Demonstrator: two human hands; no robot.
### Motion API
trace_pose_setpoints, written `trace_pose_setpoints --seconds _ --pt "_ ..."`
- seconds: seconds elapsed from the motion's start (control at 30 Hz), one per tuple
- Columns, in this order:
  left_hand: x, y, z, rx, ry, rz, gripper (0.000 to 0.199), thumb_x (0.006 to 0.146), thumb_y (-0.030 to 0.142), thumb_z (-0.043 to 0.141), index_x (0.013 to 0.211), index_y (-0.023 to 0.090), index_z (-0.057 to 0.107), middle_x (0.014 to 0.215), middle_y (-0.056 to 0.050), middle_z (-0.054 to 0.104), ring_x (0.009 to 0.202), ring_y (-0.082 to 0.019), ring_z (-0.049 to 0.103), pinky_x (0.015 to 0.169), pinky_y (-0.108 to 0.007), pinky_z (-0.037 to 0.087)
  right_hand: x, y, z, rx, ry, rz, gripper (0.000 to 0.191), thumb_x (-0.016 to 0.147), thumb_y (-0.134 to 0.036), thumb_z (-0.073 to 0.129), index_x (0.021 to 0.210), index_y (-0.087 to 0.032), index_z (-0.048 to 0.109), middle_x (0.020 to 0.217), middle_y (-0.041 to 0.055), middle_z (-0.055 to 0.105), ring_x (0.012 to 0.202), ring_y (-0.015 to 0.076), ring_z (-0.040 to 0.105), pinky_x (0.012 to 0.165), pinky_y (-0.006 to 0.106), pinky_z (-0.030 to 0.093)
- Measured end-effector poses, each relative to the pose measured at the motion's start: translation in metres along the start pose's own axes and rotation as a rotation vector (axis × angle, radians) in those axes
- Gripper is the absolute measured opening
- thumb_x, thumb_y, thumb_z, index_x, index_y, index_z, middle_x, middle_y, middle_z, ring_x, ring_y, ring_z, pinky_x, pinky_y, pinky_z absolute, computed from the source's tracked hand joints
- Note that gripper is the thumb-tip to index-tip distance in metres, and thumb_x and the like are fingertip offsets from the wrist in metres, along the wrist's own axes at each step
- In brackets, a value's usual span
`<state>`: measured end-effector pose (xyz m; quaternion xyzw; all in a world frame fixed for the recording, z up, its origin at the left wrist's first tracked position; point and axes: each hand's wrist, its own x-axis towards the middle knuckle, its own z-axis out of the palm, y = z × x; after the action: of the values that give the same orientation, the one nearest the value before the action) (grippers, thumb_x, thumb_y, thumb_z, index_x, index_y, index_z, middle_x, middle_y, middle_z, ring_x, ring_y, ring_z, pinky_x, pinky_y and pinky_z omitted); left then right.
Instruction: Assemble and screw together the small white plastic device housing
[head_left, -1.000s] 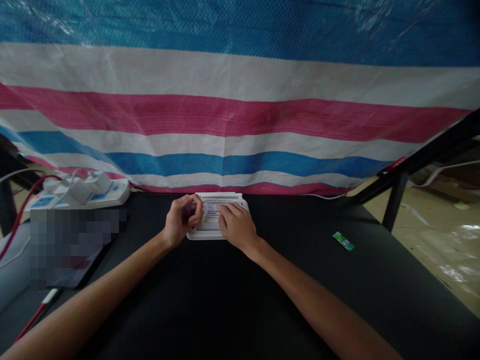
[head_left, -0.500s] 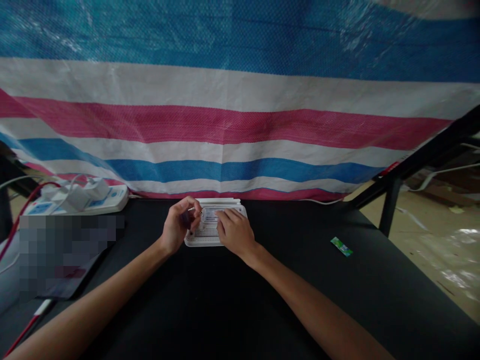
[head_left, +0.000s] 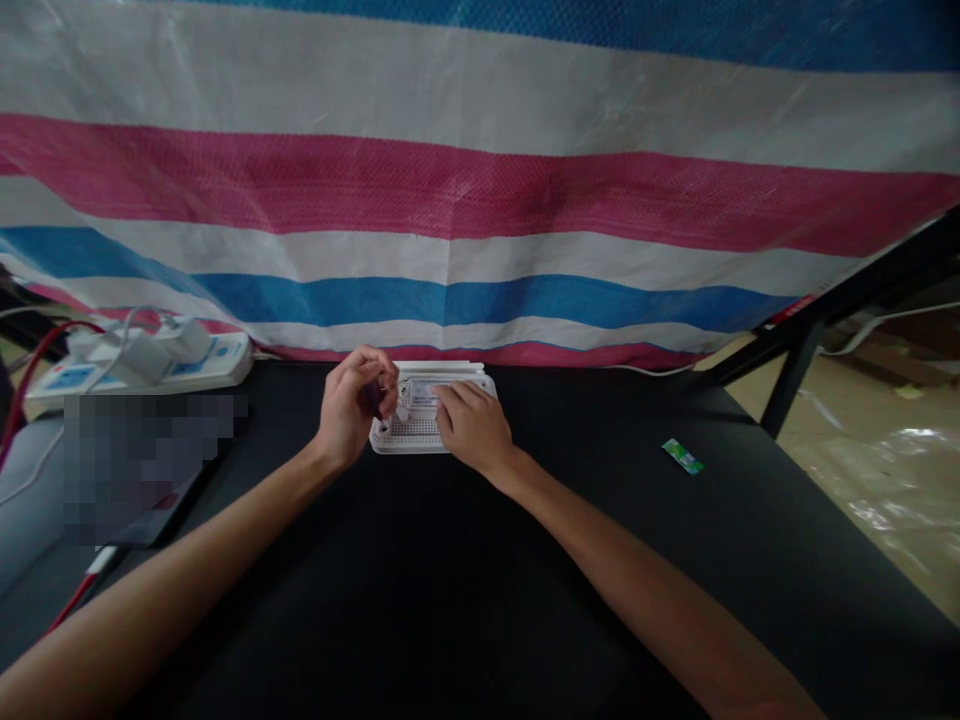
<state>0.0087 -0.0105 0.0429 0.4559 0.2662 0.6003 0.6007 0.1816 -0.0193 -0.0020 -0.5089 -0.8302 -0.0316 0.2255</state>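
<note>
A shallow white case [head_left: 420, 443] with rows of small holes and a pale labelled piece [head_left: 424, 393] inside lies on the black table near its back edge. Over the left end of the case, my left hand [head_left: 350, 405] is closed, its fingers curled round something dark and too small to make out. My right hand [head_left: 474, 425] rests on the right part of the case, fingers bent and close together, with the fingertips at the labelled piece. Whatever lies under those fingertips is hidden.
A white power strip [head_left: 229, 358] with plugs sits at the back left, a dark flat device [head_left: 161, 515] in front of it. Red and white cables run along the left. A small green packet [head_left: 682, 456] lies to the right. A striped sheet [head_left: 450, 190] hangs behind.
The camera view has tilted down, so the table and everything on it appear higher. Both hands stay at the case, with little visible change in their fingers.
</note>
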Motion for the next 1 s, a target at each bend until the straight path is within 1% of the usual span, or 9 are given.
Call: trace_pose_setpoints --seconds 0.17,0.3,0.37,0.43,0.53,0.67,0.73,0.83,1.0 --pt "-0.001 -0.003 0.0 0.012 0.022 0.034 0.011 0.079 0.025 0.06 0.075 0.017 0.053 0.06 0.004 0.045 0.04 -0.006 0.037 0.039 -0.018 0.027 0.0 0.0 0.0 -0.003 0.005 -0.006 0.031 0.093 -0.018 0.042 0.113 -0.014 0.065 0.098 0.0104 0.068 0.097 0.0236 0.059 0.088 0.036 0.044" --pt "-0.006 -0.007 0.002 0.088 0.149 0.132 0.022 0.08 0.027 0.063 0.065 0.016 0.051 0.063 0.001 0.052 0.044 -0.008 0.045 0.041 -0.021 0.033 0.0 0.0 0.001 0.009 0.007 -0.002 0.029 0.093 -0.018 0.043 0.111 -0.016 0.066 0.1 0.0099 0.068 0.098 0.0228 0.059 0.089 0.035 0.045" --pt "-0.009 -0.008 0.003 0.12 0.21 0.162 0.023 0.082 0.027 0.063 0.065 0.016 0.053 0.063 0.0 0.054 0.047 -0.009 0.048 0.044 -0.022 0.036 0.0 0.0 0.001 0.012 0.005 0.0 0.029 0.092 -0.017 0.043 0.11 -0.017 0.066 0.099 0.0095 0.069 0.097 0.0227 0.06 0.089 0.035 0.045" --pt "-0.012 -0.007 0.006 0.132 0.23 0.158 0.022 0.085 0.03 0.062 0.069 0.016 0.057 0.06 0.0 0.053 0.049 -0.01 0.049 0.047 -0.023 0.038 0.0 0.0 0.001 0.01 0.005 -0.002 0.03 0.092 -0.018 0.043 0.112 -0.016 0.066 0.098 0.0091 0.069 0.098 0.0225 0.06 0.089 0.035 0.045" --pt "-0.012 -0.005 0.007 0.07 0.172 0.091 0.025 0.087 0.035 0.059 0.072 0.016 0.058 0.055 0.002 0.045 0.049 -0.01 0.045 0.049 -0.022 0.037 0.0 0.0 0.0 0.005 0.009 -0.006 0.031 0.093 -0.018 0.042 0.114 -0.015 0.065 0.099 0.0092 0.069 0.099 0.0226 0.06 0.09 0.034 0.045" --pt "-0.006 -0.004 0.002 -0.044 0.025 -0.049 0.035 0.088 0.041 0.056 0.063 0.017 0.05 0.049 0.007 0.023 0.042 -0.008 0.028 0.045 -0.021 0.03 0.0 0.0 0.0 -0.003 0.003 -0.006 0.031 0.093 -0.018 0.043 0.114 -0.015 0.065 0.099 0.0099 0.069 0.098 0.0229 0.06 0.09 0.035 0.045" --pt "-0.003 -0.002 -0.002 -0.081 -0.05 -0.1 0.036 0.087 0.042 0.054 0.062 0.018 0.046 0.048 0.007 0.018 0.041 -0.008 0.023 0.044 -0.021 0.028 0.0 0.0 0.0 -0.005 0.002 -0.001 0.031 0.093 -0.019 0.043 0.114 -0.015 0.065 0.099 0.01 0.069 0.098 0.0229 0.06 0.09 0.035 0.045" --pt "-0.003 0.0 -0.004 -0.089 -0.091 -0.101 0.029 0.083 0.037 0.055 0.064 0.018 0.045 0.048 0.008 0.018 0.041 -0.007 0.022 0.045 -0.021 0.027 0.0 0.0 0.001 -0.006 0.008 -0.002 0.03 0.093 -0.019 0.044 0.113 -0.015 0.066 0.099 0.0099 0.069 0.097 0.023 0.06 0.09 0.035 0.045" --pt "-0.005 -0.001 -0.001 -0.054 -0.015 -0.035 0.018 0.079 0.032 0.055 0.069 0.019 0.047 0.046 0.007 0.028 0.04 -0.008 0.026 0.043 -0.02 0.025 -0.001 0.0 0.001 -0.009 0.021 -0.009 0.03 0.092 -0.018 0.044 0.113 -0.016 0.065 0.099 0.0093 0.069 0.098 0.0225 0.06 0.089 0.034 0.046"
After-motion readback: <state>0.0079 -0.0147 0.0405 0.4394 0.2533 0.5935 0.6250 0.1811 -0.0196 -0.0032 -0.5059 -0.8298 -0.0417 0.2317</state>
